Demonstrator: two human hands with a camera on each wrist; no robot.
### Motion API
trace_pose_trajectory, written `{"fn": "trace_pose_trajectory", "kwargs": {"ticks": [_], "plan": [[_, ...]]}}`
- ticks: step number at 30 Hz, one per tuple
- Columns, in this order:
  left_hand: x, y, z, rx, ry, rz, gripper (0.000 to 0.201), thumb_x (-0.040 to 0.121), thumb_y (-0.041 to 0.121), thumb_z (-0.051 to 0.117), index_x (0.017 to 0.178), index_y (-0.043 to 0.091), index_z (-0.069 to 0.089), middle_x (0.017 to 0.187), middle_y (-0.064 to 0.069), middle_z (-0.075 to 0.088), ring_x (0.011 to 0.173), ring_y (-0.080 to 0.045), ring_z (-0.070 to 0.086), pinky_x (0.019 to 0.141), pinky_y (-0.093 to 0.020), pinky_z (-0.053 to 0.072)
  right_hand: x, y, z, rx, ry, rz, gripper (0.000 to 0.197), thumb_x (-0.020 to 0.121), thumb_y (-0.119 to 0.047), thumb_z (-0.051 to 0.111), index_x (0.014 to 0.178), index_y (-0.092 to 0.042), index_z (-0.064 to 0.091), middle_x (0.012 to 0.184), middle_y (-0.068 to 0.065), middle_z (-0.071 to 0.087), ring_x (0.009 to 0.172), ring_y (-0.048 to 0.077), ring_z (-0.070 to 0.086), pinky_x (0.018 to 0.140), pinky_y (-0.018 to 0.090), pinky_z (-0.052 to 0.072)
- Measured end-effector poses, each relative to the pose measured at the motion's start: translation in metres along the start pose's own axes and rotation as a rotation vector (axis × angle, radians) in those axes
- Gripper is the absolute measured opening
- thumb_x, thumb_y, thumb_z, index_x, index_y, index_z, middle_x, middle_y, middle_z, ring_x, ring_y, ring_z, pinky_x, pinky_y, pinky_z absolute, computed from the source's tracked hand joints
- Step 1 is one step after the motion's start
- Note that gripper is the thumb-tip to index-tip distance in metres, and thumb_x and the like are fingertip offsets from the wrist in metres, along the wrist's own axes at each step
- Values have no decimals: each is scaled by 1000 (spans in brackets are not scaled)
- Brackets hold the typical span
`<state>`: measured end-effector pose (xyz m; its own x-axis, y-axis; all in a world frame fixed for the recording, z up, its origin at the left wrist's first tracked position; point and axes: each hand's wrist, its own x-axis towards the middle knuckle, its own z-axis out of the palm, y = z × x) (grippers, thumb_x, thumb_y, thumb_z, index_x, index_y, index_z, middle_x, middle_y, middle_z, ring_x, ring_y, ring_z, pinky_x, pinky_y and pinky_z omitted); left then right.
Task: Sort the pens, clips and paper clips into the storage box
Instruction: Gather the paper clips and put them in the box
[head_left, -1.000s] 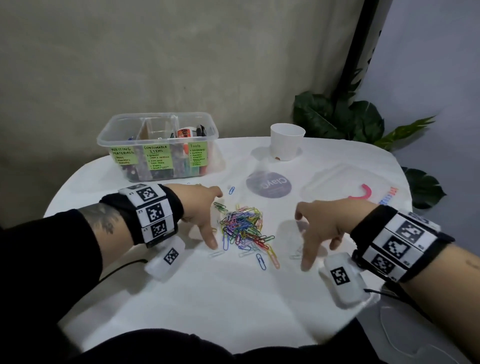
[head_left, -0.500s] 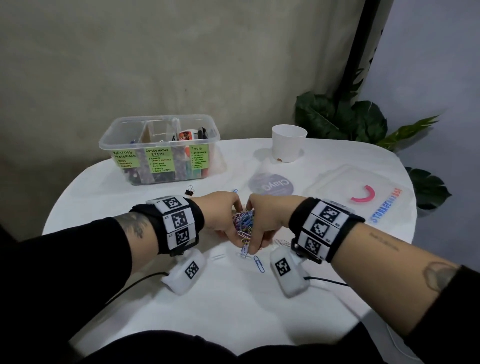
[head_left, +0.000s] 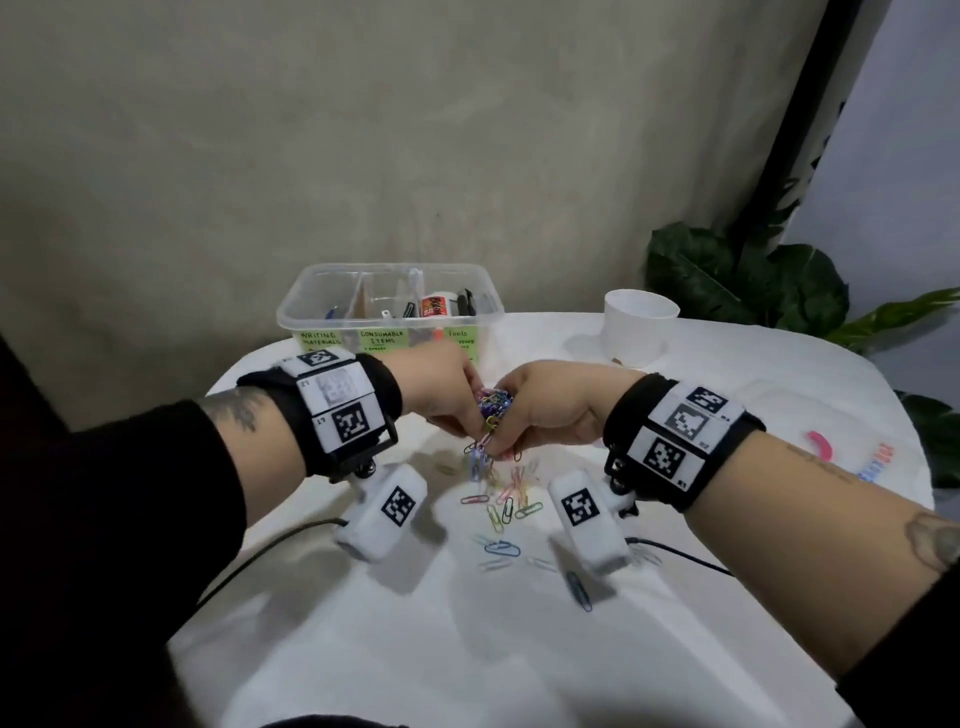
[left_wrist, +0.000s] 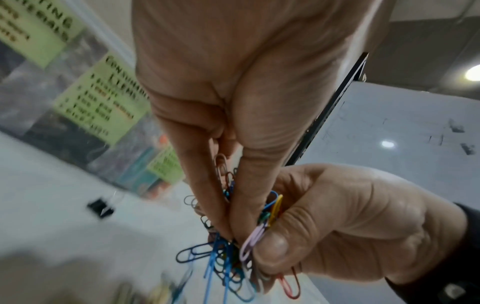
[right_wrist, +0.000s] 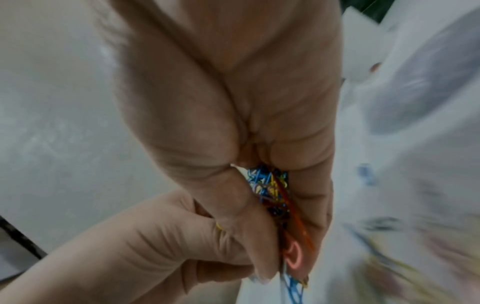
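Observation:
Both hands are pressed together above the white table (head_left: 467, 649), holding one bunch of coloured paper clips (head_left: 493, 408) between them. My left hand (head_left: 441, 389) pinches the bunch (left_wrist: 228, 253) from the left; my right hand (head_left: 540, 410) grips it (right_wrist: 272, 193) from the right. A few clips dangle below the fingers. Several loose paper clips (head_left: 501, 512) lie on the table under the hands. The clear storage box (head_left: 389, 306) with green labels stands behind the hands. A black binder clip (left_wrist: 100, 207) lies on the table near the box.
A white cup (head_left: 639, 332) stands at the back right. A clear lid (head_left: 810, 441) with a pink curved mark lies at the right. A dark plant (head_left: 737, 280) stands beyond the table's far right edge. Cables trail from both wrist cameras.
The hands swept in from either side of the pile, closed together on the paper clips and have lifted the bunch off the table towards the box. Some clips stayed behind.

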<state>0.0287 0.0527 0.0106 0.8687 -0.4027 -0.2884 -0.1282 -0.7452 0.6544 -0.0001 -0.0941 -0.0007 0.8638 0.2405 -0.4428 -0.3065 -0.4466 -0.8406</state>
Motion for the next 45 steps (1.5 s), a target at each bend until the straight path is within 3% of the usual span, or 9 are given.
{"fn": "trace_pose_trajectory", "kwargs": {"ticks": [9,13,19,26,29,33,38,41,45], "plan": [[29,24,-112,-105,165,-33,18,79,-20,64,82,-2,61,76,-14,64,45,-12,64,54,-21,57,56,-119,-30,63,-71,-51,17,91,19,44,93,7,57,99,18,62,104,28,58,95,31,50],[63,13,-145,-120,196,-117,14,83,-15,63,90,-2,63,80,-13,67,68,-20,69,72,-29,60,95,-152,-34,-34,-24,-1,19,96,11,43,83,4,55,80,14,62,75,21,63,69,26,58],[131,-26,-166,269,309,-271,36,70,46,71,86,14,73,81,1,73,74,-22,63,86,-33,56,177,-160,-33,-206,120,-16,9,84,3,64,85,-5,61,91,12,62,86,24,60,97,38,50],[134,-42,-169,-52,289,-274,20,89,3,49,72,3,59,69,-14,68,60,-22,67,57,-30,58,233,-173,-37,-383,123,92,10,67,-11,54,71,-6,61,80,12,61,61,25,53,72,34,42],[137,-49,-173,-169,234,-317,9,76,0,52,78,0,61,91,-25,69,91,-32,68,94,-49,52,240,-161,-35,-176,90,114,35,75,-17,50,94,12,56,97,25,60,86,34,58,96,45,44],[121,-45,-164,-357,210,-336,27,97,2,43,117,-8,56,119,-25,65,105,-32,67,88,-39,57,203,-152,-29,187,55,82,21,93,-7,37,89,7,52,86,23,54,89,19,61,108,36,41],[91,-29,-151,-423,349,-185,27,100,11,47,74,9,54,44,2,59,43,-5,57,38,-14,39,147,-141,-37,317,29,-90,23,97,-5,38,90,-4,60,84,10,64,75,13,65,77,25,56],[64,-28,-129,-407,359,43,9,93,14,63,86,8,63,66,-3,64,56,-9,60,39,-14,39,100,-117,-38,165,130,-234,26,98,-5,39,87,-6,62,75,6,63,59,13,59,53,23,48],[32,-35,-78,-74,-61,36,29,86,25,73,111,11,69,102,-4,72,86,-14,67,61,-25,54,54,-60,-32,-428,127,-182,25,93,0,46,94,-4,71,86,9,67,76,21,62,70,34,55]]}}
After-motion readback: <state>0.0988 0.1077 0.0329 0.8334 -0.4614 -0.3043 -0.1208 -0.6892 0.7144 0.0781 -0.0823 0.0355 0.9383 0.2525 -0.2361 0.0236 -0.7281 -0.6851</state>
